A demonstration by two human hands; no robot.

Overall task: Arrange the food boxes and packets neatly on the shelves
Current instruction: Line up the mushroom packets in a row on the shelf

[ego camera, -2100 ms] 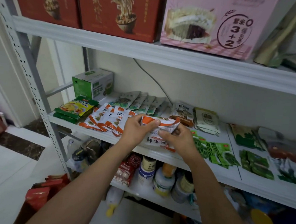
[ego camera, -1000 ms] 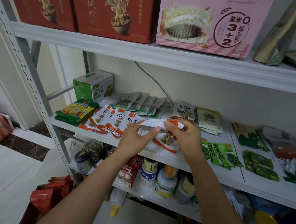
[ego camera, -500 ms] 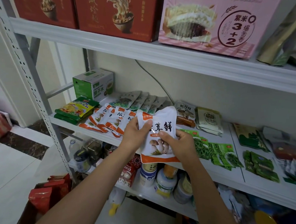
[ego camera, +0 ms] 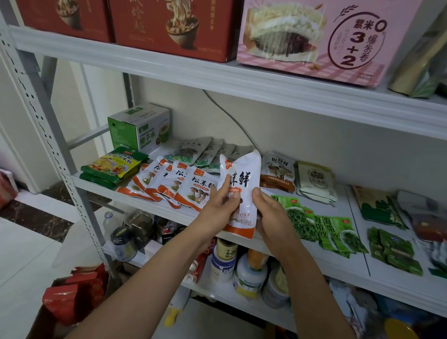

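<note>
Nearest, both hands are closed on one white mushroom packet (ego camera: 242, 186). The left hand (ego camera: 221, 206) grips its left edge and the right hand (ego camera: 269, 211) pinches the lower right edge. They hold it upright, printed face toward the camera, just above the front of the middle shelf (ego camera: 344, 203). Holding it by two edges probably keeps the limp pouch flat and square, so it can be set down aligned rather than dropped.

Just left of it, a row of matching packets (ego camera: 174, 187) lies overlapped like tiles, each label partly showing. The held one sits at the right end of that row, so it seems meant to go on as the next tile. To the right, green seaweed packets (ego camera: 326, 228) are fanned the same way, kind kept with kind.

Farther back, grey-green packets (ego camera: 200, 151) form a second overlapped row. A brown mushroom packet (ego camera: 277, 172) and beige packets (ego camera: 314, 181) lie flat beside them. A green box (ego camera: 141, 129) stands in the back left corner, likely because it is the tall item and would hide the flat ones.

Highest and farthest, red noodle boxes (ego camera: 171, 16) and a pink box (ego camera: 317, 36) stand side by side on the shelf above, faces out. The bulky goods appear to have that shelf to themselves.
</note>
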